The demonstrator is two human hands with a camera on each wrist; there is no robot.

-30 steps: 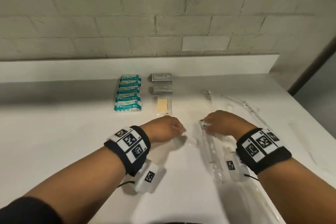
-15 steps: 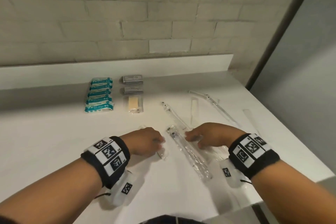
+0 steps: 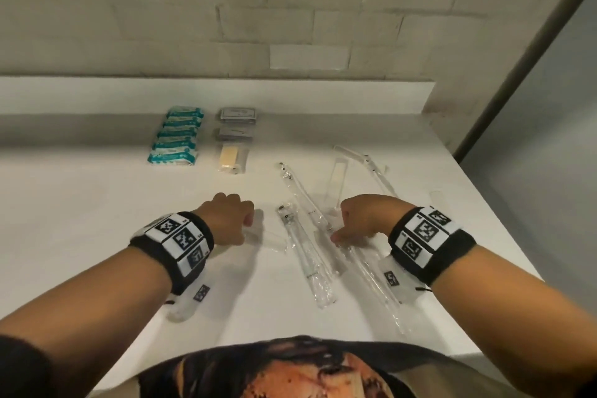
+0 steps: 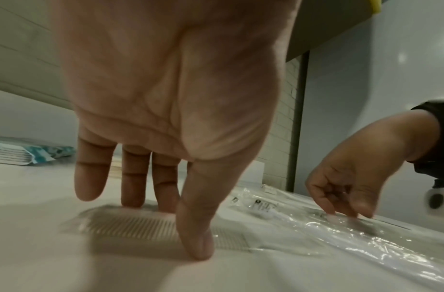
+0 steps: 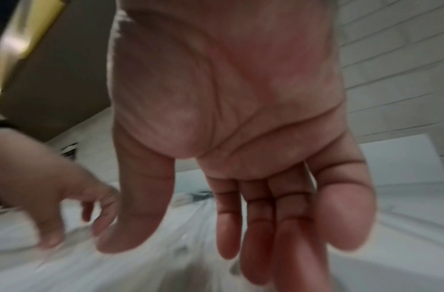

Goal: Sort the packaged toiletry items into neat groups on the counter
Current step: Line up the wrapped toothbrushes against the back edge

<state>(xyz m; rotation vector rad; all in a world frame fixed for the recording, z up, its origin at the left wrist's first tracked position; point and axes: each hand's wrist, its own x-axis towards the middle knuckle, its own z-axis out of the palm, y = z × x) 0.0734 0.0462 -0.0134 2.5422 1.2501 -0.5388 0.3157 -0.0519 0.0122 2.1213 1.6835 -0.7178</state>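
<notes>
A row of teal-and-white wrapped packets [image 3: 176, 139] is lying at the white bench's [image 3: 80, 220] eleven o'clock, grey flat sachets [image 3: 237, 123] just right; clear-wrapped long toothbrushes [image 3: 307, 255] are lying toward one o'clock.

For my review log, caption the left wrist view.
Left hand fingertips press a wrapped comb on the counter; right hand touches clear-wrapped packets.

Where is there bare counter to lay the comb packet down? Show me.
Bare counter spreads left of the left hand, in front of the teal packets. A smaller bare patch lies between both forearms at the near edge. Right of the comb packet it is crowded: long clear sleeves lie under the right hand.
</notes>
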